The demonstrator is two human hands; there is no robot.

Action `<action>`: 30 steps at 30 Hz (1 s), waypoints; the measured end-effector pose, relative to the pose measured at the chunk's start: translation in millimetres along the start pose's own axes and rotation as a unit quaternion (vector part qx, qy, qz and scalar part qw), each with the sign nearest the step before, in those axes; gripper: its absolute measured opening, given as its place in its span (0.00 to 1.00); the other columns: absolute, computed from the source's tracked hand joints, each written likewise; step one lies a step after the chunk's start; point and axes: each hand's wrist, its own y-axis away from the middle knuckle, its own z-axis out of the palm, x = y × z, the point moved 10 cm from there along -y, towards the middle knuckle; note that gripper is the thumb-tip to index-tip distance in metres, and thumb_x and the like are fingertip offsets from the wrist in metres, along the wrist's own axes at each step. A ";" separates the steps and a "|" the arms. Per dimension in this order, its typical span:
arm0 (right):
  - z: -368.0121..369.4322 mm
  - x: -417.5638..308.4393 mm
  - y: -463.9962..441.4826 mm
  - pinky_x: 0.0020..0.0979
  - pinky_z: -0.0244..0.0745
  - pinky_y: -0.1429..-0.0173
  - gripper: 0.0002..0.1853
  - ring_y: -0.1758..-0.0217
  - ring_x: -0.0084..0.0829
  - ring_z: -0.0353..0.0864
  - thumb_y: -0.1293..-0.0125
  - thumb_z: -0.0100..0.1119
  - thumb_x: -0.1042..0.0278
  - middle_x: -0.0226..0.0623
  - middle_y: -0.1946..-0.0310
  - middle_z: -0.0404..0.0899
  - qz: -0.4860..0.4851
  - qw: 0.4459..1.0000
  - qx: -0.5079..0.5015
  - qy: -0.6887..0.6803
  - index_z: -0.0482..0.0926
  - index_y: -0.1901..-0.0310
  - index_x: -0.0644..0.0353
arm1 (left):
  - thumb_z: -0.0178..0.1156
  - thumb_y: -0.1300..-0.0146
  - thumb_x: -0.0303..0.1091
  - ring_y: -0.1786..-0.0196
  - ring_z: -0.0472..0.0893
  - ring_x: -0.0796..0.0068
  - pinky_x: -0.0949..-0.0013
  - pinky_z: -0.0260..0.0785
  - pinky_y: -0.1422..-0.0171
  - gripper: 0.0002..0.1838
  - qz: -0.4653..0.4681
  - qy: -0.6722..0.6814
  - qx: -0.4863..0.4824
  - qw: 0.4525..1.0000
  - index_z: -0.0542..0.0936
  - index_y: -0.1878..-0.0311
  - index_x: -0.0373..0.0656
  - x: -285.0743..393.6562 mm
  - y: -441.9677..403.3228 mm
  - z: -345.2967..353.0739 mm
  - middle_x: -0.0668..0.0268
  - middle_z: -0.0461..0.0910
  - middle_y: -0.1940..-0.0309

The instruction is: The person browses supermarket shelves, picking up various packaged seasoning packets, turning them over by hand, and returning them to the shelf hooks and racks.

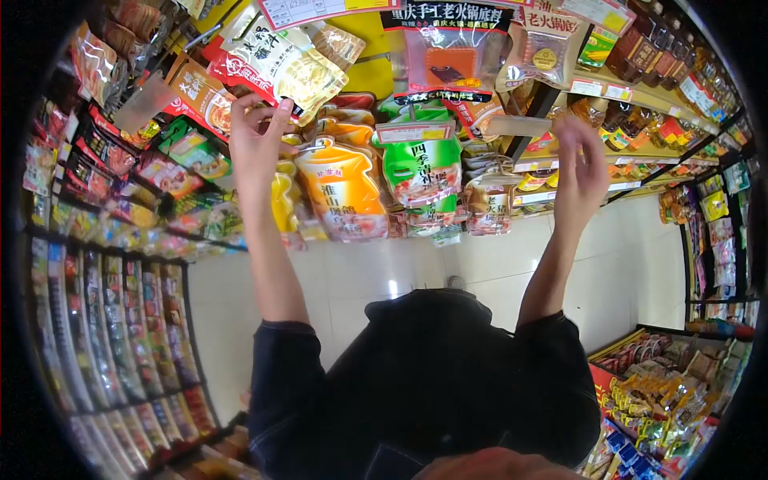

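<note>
My left hand is closed, thumb and fingers pinching the lower edge of a white and red seasoning pouch at the upper shelf display. Just below it hang orange pouches and a green pouch on hooks. Off to the right, my right hand is raised beside a clear tag holder. Its fingers are loosely curved and slightly blurred, with nothing visible in them. Whether it touches the holder I cannot tell.
Hotpot base packs hang at the top centre. Bottles line the right shelves. Another rack of packets stands at lower left, and a bin of snacks at lower right. Tiled floor lies below the display.
</note>
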 end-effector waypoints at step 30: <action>87.9 -34.1 -98.2 0.20 0.72 0.50 0.11 0.58 0.16 0.77 0.25 0.61 0.63 0.26 0.58 0.82 0.133 0.962 -0.123 -0.204 0.81 0.49 0.60 | 0.64 0.36 0.27 0.45 0.78 0.54 0.57 0.70 0.38 0.09 0.220 -0.211 0.034 0.952 0.82 0.53 0.41 -2.9 123.1 38.4 0.58 0.79 0.50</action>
